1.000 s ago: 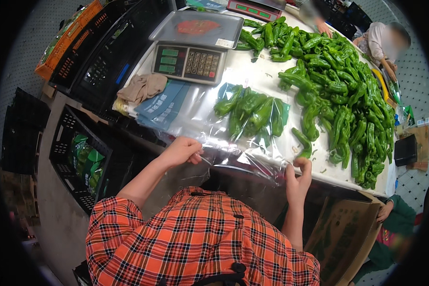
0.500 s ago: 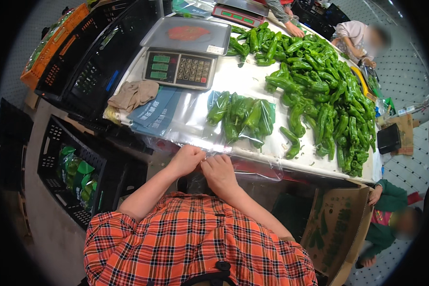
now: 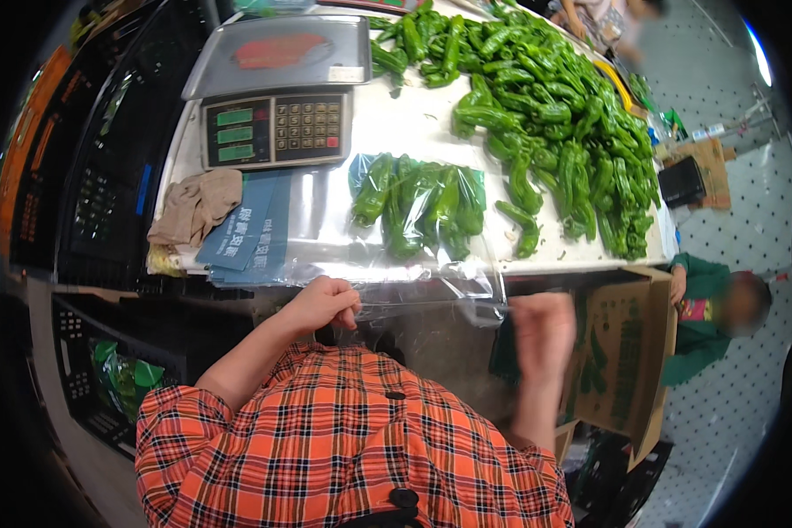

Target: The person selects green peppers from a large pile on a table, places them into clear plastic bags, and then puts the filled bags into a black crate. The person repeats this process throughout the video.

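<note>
A clear plastic bag (image 3: 431, 286) lies at the table's near edge with several green peppers (image 3: 444, 207) and a green card inside it. Its mouth hangs over the edge toward me. My left hand (image 3: 326, 304) is closed on the left part of that mouth, fingers pinched together. Beside the bag's right corner is my right hand (image 3: 541, 339), smeared by motion. Whether its fingers grip the film cannot be made out. Left of the bag, flat blue printed bags (image 3: 255, 224) are stacked under the film.
A scale (image 3: 273, 128) with a steel pan stands at the left, a brown cloth (image 3: 198, 207) before it. Loose peppers (image 3: 546, 106) are heaped at the right. Black crates (image 3: 106, 370) and a cardboard box (image 3: 620, 361) flank me. A person in green (image 3: 708, 317) is beside the box.
My hands, close together before, are now apart: the right one has swung right along the bag's mouth, while the left stays pinched on it. The view has shifted too.
</note>
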`<action>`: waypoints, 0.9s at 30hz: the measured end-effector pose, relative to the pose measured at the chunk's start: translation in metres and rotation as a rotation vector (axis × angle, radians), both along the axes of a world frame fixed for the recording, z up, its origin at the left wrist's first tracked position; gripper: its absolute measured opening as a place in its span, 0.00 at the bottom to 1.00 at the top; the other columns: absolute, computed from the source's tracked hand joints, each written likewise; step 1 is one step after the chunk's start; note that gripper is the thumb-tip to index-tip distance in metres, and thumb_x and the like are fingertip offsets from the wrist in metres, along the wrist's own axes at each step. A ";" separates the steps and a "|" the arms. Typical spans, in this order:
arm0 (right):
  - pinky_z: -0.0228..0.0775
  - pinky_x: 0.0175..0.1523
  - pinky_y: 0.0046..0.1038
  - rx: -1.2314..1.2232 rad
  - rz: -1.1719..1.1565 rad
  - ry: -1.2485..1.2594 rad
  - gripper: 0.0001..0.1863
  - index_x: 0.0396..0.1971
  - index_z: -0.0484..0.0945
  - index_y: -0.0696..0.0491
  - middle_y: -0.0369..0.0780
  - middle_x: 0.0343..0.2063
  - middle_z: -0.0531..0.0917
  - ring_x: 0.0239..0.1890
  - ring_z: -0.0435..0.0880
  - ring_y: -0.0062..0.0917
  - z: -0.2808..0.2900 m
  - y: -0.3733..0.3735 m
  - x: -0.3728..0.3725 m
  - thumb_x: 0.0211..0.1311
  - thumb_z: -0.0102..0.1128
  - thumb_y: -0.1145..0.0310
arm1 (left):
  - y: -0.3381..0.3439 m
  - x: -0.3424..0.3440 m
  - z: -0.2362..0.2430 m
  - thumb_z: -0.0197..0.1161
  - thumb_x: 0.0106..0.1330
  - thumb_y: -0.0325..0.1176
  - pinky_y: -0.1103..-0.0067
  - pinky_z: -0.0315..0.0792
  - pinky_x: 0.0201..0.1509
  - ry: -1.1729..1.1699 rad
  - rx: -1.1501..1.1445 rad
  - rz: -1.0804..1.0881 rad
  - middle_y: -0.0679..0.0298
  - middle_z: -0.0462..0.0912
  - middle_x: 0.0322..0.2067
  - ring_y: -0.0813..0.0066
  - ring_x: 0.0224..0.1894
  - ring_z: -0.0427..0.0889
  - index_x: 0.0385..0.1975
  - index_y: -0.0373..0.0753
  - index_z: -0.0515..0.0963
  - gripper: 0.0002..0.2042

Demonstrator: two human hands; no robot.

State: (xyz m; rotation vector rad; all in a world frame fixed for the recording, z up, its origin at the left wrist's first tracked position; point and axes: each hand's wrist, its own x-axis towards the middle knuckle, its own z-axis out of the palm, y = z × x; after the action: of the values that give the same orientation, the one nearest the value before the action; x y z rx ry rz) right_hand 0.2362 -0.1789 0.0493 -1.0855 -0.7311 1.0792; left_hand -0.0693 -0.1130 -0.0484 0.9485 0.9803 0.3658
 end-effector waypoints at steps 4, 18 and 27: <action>0.52 0.18 0.17 0.434 -0.424 0.391 0.11 0.21 0.59 0.51 0.31 0.15 0.58 0.15 0.55 0.14 0.043 -0.049 0.187 0.64 0.45 0.72 | 0.010 -0.014 0.009 0.49 0.64 0.37 0.86 0.70 0.22 0.011 0.038 -0.130 0.62 0.78 0.17 0.79 0.19 0.77 0.26 0.32 0.74 0.14; 0.62 0.40 0.29 0.330 0.243 -1.411 0.10 0.29 0.80 0.50 0.37 0.32 0.78 0.33 0.73 0.30 -0.068 0.060 0.055 0.41 0.65 0.73 | 0.038 0.007 0.018 0.60 0.54 0.33 0.68 0.59 0.59 0.566 1.392 -0.286 0.56 0.70 0.50 0.59 0.56 0.65 0.44 0.49 0.75 0.16; 0.61 0.29 0.16 0.371 0.095 -0.463 0.14 0.27 0.77 0.55 0.34 0.20 0.80 0.21 0.71 0.14 0.033 0.219 0.080 0.65 0.47 0.63 | 0.162 0.062 0.116 0.46 0.68 0.40 0.81 0.69 0.45 -0.059 0.913 0.668 0.61 0.80 0.35 0.76 0.39 0.78 0.35 0.34 0.76 0.15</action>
State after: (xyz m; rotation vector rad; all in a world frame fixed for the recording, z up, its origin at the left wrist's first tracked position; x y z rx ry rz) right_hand 0.3159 0.0396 0.0820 -0.9905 -1.3066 0.7306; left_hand -0.0069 0.0492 0.0672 1.3825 1.0666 1.4826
